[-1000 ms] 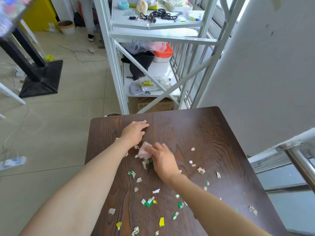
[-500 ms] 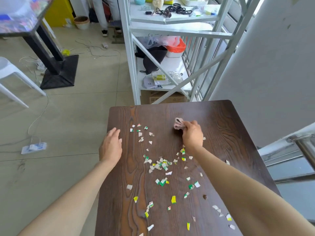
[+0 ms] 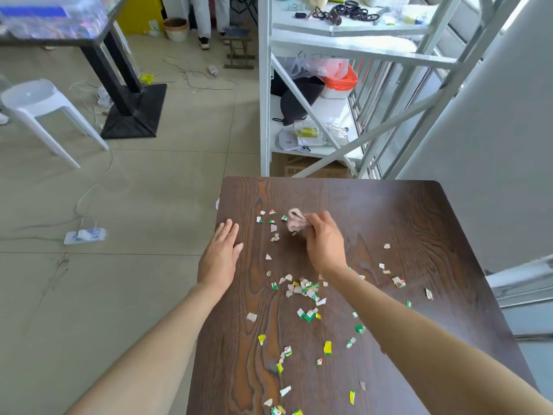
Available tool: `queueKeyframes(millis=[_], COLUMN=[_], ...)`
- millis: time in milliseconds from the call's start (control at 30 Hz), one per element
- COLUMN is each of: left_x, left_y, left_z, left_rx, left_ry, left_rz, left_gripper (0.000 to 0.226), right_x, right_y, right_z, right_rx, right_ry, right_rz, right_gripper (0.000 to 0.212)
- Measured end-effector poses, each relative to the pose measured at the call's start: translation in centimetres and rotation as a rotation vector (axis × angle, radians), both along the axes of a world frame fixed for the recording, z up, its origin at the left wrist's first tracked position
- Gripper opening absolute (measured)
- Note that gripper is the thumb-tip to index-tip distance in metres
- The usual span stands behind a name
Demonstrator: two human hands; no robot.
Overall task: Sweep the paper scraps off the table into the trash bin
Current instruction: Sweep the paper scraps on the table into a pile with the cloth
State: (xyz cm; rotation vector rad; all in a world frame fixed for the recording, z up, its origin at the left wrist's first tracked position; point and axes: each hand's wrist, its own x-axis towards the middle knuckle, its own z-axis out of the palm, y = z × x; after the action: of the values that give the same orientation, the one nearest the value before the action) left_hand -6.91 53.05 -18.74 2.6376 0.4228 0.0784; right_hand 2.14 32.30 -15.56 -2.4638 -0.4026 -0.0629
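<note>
- The right hand [image 3: 324, 244] pinched a crumpled pinkish cloth [image 3: 296, 221] on the dark wooden desk [image 3: 419, 223], fingers curled round it in a closed grip.
- The left hand [image 3: 220, 257] lay flat at the desk's 9 o'clock edge, its grip open with straight fingers and holding nothing.
- Paper scraps [image 3: 308, 290] lay scattered over the desk: a few at 9 o'clock of the cloth, a denser cluster between the forearms, more toward 6 o'clock and some at 3 o'clock.
- No trash bin could be made out.
- At 12 o'clock beyond the desk stood a white metal shelf rack [image 3: 264, 100] above a cardboard box [image 3: 317, 170].
- On the floor at 9 o'clock lay a power strip [image 3: 85, 236], and at 10 o'clock stood a white plastic stool [image 3: 39, 106].
</note>
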Motion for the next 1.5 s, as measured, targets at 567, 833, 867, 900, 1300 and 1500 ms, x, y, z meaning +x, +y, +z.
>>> queueKeyframes(millis=[567, 833, 867, 900, 1300, 1500], left_x=[0.3, 0.2, 0.2, 0.2, 0.6, 0.3], left_y=[0.1, -0.1, -0.1, -0.1, 1.4, 1.4], left_z=[-0.5, 0.4, 0.4, 0.3, -0.8, -0.1], left_rx=[0.021, 0.028, 0.033, 0.037, 0.056, 0.055], left_ry=[0.014, 0.009, 0.005, 0.003, 0.079, 0.128], left_rz=[-0.01, -0.008, -0.007, -0.008, -0.091, -0.091], left_gripper=[0.051, 0.051, 0.051, 0.051, 0.052, 0.051], right_x=[-4.6, -2.4, -1.1, 0.3, -1.8, -9.8], right_y=[2.4, 2.9, 3.5, 4.1, 6.5, 1.6], right_z=[-1.6, 1.9, 2.2, 2.3, -0.9, -0.9], right_rx=[-0.124, -0.047, -0.031, -0.03, -0.204, -0.175], right_ry=[0.025, 0.133, 0.115, 0.096, 0.071, 0.085], right_rz=[0.51, 0.341, 0.265, 0.198, 0.366, 0.585], right_gripper=[0.047, 0.022, 0.02, 0.021, 0.036, 0.042])
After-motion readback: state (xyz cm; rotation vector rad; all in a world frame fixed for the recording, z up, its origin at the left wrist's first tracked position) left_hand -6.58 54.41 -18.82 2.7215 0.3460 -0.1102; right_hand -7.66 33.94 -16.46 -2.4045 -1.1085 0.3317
